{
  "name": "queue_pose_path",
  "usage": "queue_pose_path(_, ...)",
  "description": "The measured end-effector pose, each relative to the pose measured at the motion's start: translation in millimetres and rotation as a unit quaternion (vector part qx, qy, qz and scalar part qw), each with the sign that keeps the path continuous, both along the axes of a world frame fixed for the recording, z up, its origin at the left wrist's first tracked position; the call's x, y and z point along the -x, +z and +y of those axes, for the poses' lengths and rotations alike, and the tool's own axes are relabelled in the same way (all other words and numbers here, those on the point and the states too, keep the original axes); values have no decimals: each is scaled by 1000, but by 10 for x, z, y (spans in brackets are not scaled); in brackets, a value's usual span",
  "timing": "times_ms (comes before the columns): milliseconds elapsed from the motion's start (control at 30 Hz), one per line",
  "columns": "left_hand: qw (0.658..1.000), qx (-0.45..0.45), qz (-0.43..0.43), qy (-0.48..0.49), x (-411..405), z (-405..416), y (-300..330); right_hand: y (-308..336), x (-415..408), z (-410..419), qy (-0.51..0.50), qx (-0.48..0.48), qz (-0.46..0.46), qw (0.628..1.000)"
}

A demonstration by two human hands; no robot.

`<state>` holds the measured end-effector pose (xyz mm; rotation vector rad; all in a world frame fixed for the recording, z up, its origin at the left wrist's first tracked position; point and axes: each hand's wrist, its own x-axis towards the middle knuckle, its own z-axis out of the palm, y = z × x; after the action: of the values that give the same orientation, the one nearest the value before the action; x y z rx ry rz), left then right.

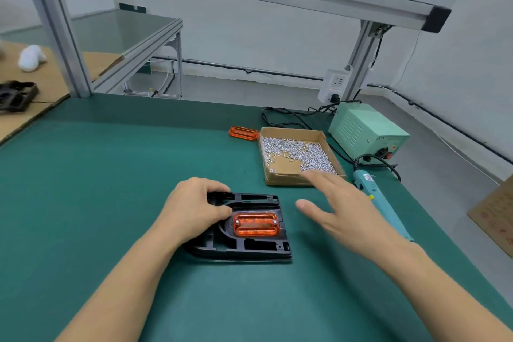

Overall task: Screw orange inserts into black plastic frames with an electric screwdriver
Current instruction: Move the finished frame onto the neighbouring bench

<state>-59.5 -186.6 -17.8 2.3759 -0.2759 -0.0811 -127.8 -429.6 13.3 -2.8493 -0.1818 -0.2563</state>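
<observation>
Green matting covers the workbench (111,175), where a black plastic frame (249,247) lies with a ribbed orange insert (255,223) seated inside (two screw heads showing). Left hand (194,208) grips the frame's far-left corner. Right hand (341,208) hovers slack, fingers spread, right of the frame, above the teal electric screwdriver (388,203); beyond the frame sits a cardboard tray of silver screws (297,153).

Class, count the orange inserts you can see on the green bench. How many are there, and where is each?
2. One orange insert sits in the black frame by the left hand. The spare orange insert lies beside the screw box. None looks hidden.
</observation>
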Motion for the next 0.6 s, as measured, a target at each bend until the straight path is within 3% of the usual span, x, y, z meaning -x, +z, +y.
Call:
queue_pose_path(300,999,32,-24,-17,-21,20,-42,-212,-307,402,99,-55,54,992)
queue_pose_path(600,996,46,-70,-34,-21,9,-60,-354,-475,544,105,-84,73,988)
